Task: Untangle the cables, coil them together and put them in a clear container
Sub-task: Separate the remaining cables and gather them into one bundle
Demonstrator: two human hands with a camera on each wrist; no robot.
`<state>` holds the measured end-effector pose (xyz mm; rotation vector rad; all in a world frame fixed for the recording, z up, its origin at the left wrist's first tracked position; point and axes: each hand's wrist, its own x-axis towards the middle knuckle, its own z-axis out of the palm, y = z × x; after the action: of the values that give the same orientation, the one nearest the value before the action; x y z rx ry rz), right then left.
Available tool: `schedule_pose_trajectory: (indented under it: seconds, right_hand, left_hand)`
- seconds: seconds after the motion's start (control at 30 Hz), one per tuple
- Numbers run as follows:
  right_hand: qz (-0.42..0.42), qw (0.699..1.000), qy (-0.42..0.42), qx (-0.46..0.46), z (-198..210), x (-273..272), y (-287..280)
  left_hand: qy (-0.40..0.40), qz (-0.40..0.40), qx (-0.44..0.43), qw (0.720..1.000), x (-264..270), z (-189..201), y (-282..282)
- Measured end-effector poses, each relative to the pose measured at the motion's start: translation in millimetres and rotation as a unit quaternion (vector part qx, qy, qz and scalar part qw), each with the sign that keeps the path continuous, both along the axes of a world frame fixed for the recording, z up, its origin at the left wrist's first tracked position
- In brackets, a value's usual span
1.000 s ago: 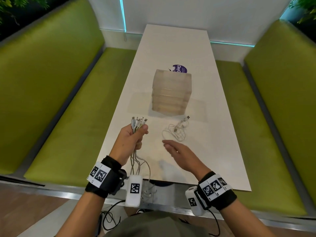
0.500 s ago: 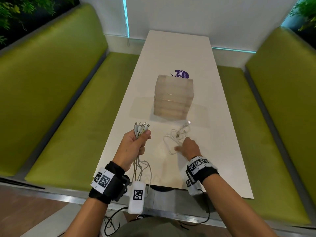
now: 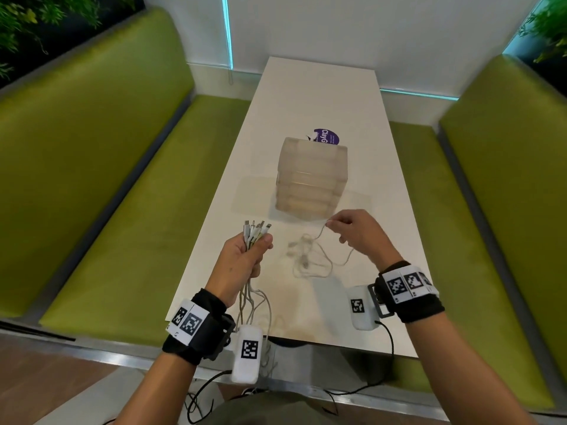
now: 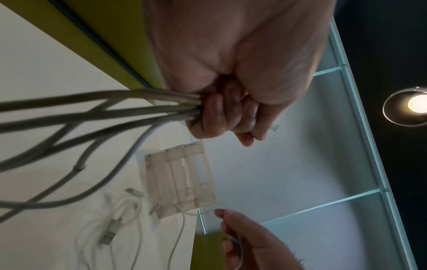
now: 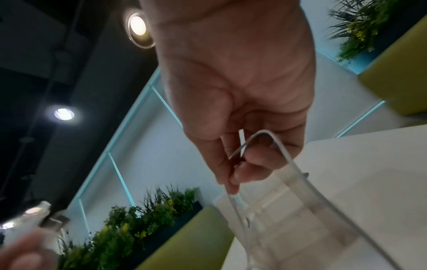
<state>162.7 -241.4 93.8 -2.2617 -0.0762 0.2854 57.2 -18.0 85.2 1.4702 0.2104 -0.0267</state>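
white table [image 3: 319,96] running toward white wall [image 3: 337,26] | green benches [image 3: 101,185] flanking both sides | ceiling lamp [image 5: 138,27] glowing above the fingers | plants [image 3: 36,16] edging corners

Place: café or lounge booth
Seating: green benches [image 3: 101,167] flank a white table [image 3: 319,96]
Decor: plants [image 5: 148,215], teal light strips [image 3: 227,29], ceiling spotlights [image 5: 138,27]

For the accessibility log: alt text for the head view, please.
Left hand grips a bundle of cables, plugs up; right hand pinches a thin white cable off the white table, before a clear container.
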Motion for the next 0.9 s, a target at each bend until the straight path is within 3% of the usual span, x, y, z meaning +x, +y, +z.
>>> schedule_pose_trajectory:
  seconds: [0.2,0.3,0.4,0.5,0.6,0.77,0.9]
  right_hand:
    - [0.077,0.993,0.001,0.091,33.1,-19.7,11.9]
    - [0.063,0.982,-0.021,0.176,41.2,-32.9,20.6]
    - [0.038,0.960,-0.063,0.271,47.1,-47.1,29.2]
    - [0.092,0.938,-0.050,0.329,46.4,-61.6,34.3]
    - [0.180,0.944,0.003,0.278,32.0,-75.5,37.1]
    - [0.237,0.948,0.062,0.201,3.2,-89.4,36.8]
    - [0.273,0.946,0.089,0.151,-10.1,-96.8,34.8]
  left_hand:
    - [0.010,-0.010,0.038,0.999,8.5,-4.2,-14.7]
    - [0.020,-0.017,0.030,0.999,9.2,-5.0,-20.1]
    - [0.032,-0.013,-0.012,0.999,8.6,-6.7,-20.9]
    - [0.035,-0.001,-0.090,0.995,9.1,-8.8,-17.6]
    - [0.041,0.033,-0.145,0.988,10.9,-7.1,-12.3]
    - [0.049,0.085,-0.289,0.952,13.7,-5.0,-3.0]
    - [0.040,0.121,-0.316,0.940,15.8,-6.6,5.8]
